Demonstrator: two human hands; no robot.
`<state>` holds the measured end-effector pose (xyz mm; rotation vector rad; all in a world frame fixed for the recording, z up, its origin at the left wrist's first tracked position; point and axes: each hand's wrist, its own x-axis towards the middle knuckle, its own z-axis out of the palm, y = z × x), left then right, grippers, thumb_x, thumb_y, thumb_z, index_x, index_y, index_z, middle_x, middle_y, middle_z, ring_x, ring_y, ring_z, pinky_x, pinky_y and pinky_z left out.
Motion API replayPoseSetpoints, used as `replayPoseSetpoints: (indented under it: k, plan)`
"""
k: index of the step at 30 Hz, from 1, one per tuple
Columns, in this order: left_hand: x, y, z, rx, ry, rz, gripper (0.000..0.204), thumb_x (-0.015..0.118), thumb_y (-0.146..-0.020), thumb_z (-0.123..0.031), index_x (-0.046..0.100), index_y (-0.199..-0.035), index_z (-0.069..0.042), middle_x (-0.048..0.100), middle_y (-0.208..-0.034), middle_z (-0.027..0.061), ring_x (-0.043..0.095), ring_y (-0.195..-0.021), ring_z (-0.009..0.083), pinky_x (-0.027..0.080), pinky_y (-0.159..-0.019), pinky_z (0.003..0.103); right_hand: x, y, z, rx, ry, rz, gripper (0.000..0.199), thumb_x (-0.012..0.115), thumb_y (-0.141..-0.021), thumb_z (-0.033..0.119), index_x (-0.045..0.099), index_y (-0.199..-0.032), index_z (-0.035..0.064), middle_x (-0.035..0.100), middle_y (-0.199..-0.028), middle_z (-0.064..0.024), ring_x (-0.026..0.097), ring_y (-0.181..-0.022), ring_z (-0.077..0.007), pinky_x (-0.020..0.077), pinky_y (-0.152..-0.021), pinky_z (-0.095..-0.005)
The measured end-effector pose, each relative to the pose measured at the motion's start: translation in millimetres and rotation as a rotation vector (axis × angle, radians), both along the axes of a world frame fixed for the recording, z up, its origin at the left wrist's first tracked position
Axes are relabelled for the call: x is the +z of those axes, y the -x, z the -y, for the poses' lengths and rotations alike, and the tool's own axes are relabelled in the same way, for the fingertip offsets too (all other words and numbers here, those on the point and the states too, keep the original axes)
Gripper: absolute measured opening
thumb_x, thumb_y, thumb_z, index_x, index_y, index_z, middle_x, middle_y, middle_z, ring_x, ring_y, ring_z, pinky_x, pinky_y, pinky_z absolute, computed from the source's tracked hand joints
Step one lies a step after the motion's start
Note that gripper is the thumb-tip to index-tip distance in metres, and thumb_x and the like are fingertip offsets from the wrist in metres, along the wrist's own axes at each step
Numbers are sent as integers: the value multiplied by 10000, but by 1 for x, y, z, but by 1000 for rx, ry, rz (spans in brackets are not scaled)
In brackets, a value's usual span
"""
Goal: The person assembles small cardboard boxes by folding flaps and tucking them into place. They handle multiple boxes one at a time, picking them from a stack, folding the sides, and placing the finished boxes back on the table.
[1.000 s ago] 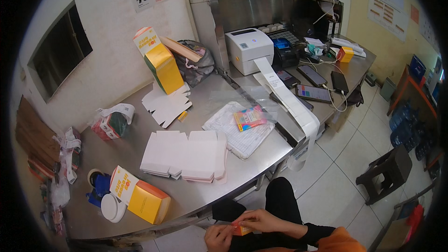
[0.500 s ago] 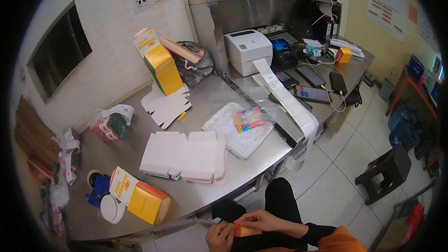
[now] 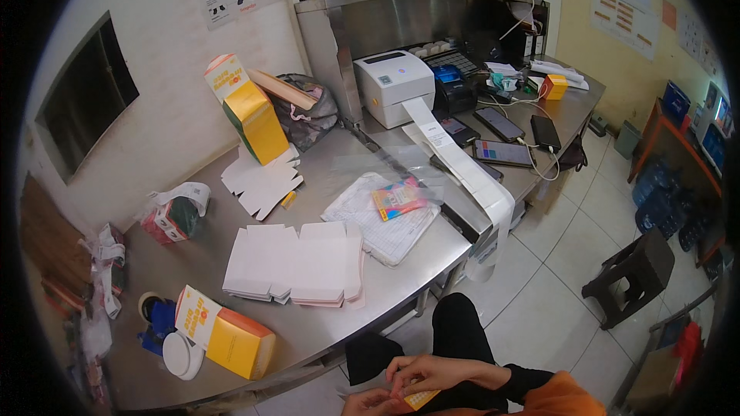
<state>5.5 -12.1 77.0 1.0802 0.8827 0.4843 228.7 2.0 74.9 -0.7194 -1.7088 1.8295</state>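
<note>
While the steel counter (image 3: 362, 150) is loaded with stuff, both hands are actually down low in the person's lap, right at the bottom edge of the view, well apart from anything on the table. The right hand (image 3: 432, 374) has its fingers curled over a small yellow-orange card (image 3: 416, 397), pinching it from above, and the left hand (image 3: 370, 403) comes in from below-left and touches the same piece at its near end. So both are closed on it, not spread. Hard to say which hand carries most of the grip, the piece is tiny and half hidden.

The card's long axis looks to run roughly left to right between the two hands, slightly tilted, but that's a guess at this size.

Key relation: the stack of flat white carton blanks (image 3: 297, 262) lies up and to the left of the hands, across the table edge, so the left hand is the nearer one to it. The assembled yellow box (image 3: 231, 339) sits further left, near the counter's front edge.
</note>
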Motion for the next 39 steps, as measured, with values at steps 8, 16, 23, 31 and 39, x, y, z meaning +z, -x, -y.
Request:
replayPoseSetpoints:
  k: [8, 16, 23, 31, 39]
  plan:
    - [1, 18, -27, 710, 105, 598, 373, 521, -905, -223, 501, -1227, -35, 543, -1212, 144, 492, -1158, 279, 357, -1019, 443, 14, 15, 5, -935, -536, 89, 333, 641, -849, 168, 543, -1159, 98, 514, -1146, -120, 519, -1070, -289, 383, -972, -376]
    - [-4, 3, -35, 715, 98, 929, 471, 549, -881, -252, 447, -1292, -48, 528, -1228, 133, 469, -1173, 291, 322, -1035, 460, -2, 1, 11, -686, -341, 167, 300, 641, -836, 213, 580, -1111, 108, 593, -928, -64, 549, -906, -212, 364, -938, -394]
    - [43, -2, -17, 205, -1274, -737, 428, 544, -875, -214, 465, -1263, -52, 509, -1235, 151, 433, -1184, 334, 282, -1009, 530, -4, -13, 9, -468, -834, 640, 274, 632, -840, 220, 603, -1100, 139, 558, -762, -11, 543, -824, -188, 366, -928, -398]
    - [30, -38, -13, 134, -633, -426, 195, 643, -834, -174, 573, -985, -74, 589, -700, 127, 576, -632, 303, 459, -592, 380, 1, -12, 10, -568, -705, 589, 271, 639, -828, 302, 597, -1060, 170, 575, -929, -23, 547, -1018, -197, 238, -1033, -543]
    - [20, -30, -21, 81, -525, -303, 196, 654, -819, -138, 636, -989, -43, 683, -814, 58, 651, -713, 217, 505, -666, 342, -12, -14, 5, -632, -675, 461, 143, 612, -839, 224, 582, -924, 112, 558, -1046, -33, 535, -1066, -216, 128, -1066, -579]
